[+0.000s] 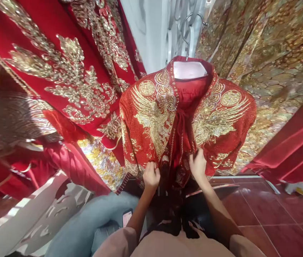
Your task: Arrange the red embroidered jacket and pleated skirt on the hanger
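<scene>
A red gold-embroidered jacket [221, 121], hung from a wire hanger [191, 26], was held in front of the body, its lower front cloth pinched between the curled fingers of the left hand [150, 177] and right hand [198, 165].

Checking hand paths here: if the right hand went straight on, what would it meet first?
The red embroidered robe, which the right hand seems to touch; depth is unclear.

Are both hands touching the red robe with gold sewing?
Yes, the left hand and right hand both rest on the lower front of the red robe.
</scene>
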{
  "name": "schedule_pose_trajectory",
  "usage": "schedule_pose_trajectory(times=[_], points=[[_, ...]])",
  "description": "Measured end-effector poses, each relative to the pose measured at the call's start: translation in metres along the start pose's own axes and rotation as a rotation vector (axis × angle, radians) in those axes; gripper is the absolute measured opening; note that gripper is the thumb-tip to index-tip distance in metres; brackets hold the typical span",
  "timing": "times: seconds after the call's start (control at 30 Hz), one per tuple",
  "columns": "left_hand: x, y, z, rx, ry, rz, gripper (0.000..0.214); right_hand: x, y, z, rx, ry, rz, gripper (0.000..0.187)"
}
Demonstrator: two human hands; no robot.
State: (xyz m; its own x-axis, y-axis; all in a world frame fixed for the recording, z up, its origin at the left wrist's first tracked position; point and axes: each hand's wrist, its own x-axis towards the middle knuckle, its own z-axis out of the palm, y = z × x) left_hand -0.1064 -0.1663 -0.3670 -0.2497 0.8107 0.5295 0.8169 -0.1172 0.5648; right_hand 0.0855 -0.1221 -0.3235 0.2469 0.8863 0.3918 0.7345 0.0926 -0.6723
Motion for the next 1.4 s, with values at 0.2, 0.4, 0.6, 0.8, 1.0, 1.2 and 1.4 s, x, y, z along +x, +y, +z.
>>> schedule_pose_trajectory(times=[0.2, 0.4, 0.6, 0.8, 1.0, 1.2, 1.4], points=[[-0.032, 0.042, -0.047, -0.28, -0.116, 0.101, 0.026, -0.051, -0.044, -0.043, 0.249, 0.005, -0.063, 0.025], [-0.016, 0.056, -0.007, -0.19, -0.342, 0.037, 0.024, -0.032, -0.056, -0.006, 0.043, -0.086, -0.035, 0.033], [0.005, 0.032, 0.032, -0.34, -0.316, -0.056, 0.018, -0.008, -0.021, -0.002, 0.043, -0.132, -0.039, 0.015], [-0.032, 0.002, 0.014, -0.648, -0.23, -0.362, 0.016, -0.001, 0.008, -0.046, 0.43, -0.355, -0.06, 0.047], [-0.062, -0.05, 0.023, -0.84, -0.163, -0.874, 0.027, -0.002, 0.008, -0.032, 0.334, 0.049, -0.021, 0.037], [-0.051, -0.083, 0.035, -1.077, -0.239, -1.172, 0.035, 0.005, -0.016, -0.006, 0.014, 0.179, -0.084, 0.024], [-0.041, -0.081, 0.035, -1.306, -0.297, -1.132, 0.032, 0.022, 0.006, -0.021, 0.467, -0.057, -0.045, 0.028]])
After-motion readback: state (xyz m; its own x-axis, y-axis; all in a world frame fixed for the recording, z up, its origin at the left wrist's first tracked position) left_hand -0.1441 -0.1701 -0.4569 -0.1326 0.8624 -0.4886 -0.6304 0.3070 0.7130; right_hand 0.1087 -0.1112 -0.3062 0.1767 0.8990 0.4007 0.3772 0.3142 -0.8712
